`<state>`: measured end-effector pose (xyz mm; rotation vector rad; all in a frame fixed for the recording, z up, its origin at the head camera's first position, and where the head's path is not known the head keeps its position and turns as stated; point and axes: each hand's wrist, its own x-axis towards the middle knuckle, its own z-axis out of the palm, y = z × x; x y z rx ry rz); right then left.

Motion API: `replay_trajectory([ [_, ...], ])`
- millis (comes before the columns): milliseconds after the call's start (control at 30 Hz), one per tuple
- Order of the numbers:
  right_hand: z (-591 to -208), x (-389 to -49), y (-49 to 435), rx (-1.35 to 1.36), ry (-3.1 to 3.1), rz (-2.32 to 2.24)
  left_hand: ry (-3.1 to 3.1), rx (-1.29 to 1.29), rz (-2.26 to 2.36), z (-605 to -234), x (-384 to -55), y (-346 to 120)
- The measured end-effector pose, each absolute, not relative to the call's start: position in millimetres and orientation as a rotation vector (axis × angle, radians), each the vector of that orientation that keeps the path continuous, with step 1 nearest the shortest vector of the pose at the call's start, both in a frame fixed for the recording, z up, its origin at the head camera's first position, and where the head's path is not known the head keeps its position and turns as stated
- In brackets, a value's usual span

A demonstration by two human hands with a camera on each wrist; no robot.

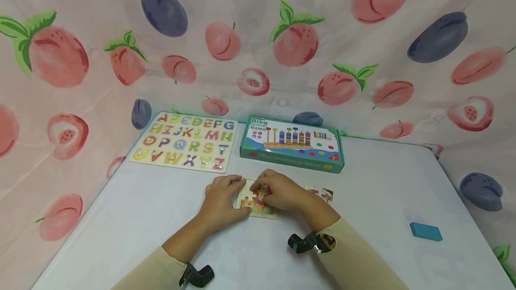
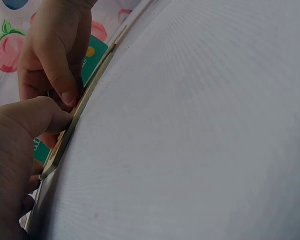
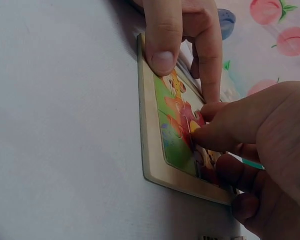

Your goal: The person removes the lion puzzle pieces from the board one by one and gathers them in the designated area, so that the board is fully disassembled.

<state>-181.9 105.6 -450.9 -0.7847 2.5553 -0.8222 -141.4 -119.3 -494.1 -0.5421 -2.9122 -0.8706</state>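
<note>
A small wooden jigsaw puzzle board [image 1: 256,211] with a colourful picture lies on the white table. My left hand [image 1: 219,202] grips it by its left side, the thumb on the near corner of the frame and the fingers at the far edge. Over the picture, my right hand [image 1: 284,191] pinches a puzzle piece [image 3: 194,126] between thumb and forefinger, within the board's recess. Several fitted pieces [image 3: 177,155] show green, orange and red around it. Loose puzzle pieces [image 1: 324,194] lie just right of the board, partly covered by the right wrist.
Behind the left hand lies a wooden alphabet board [image 1: 185,142] with coloured letters. A green Ring Challenge Game box [image 1: 292,147] stands beyond the puzzle. Off to the right is a blue block [image 1: 426,232]. A fruit-patterned cloth [image 1: 250,57] hangs behind the table.
</note>
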Motion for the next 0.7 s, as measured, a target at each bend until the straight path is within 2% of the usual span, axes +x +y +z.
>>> replay_trajectory([
  [700,-452.9,-181.1,106.5,-0.77,2.569,-0.822,-2.908,-0.534,-0.881,-492.8,-140.5,-119.1],
])
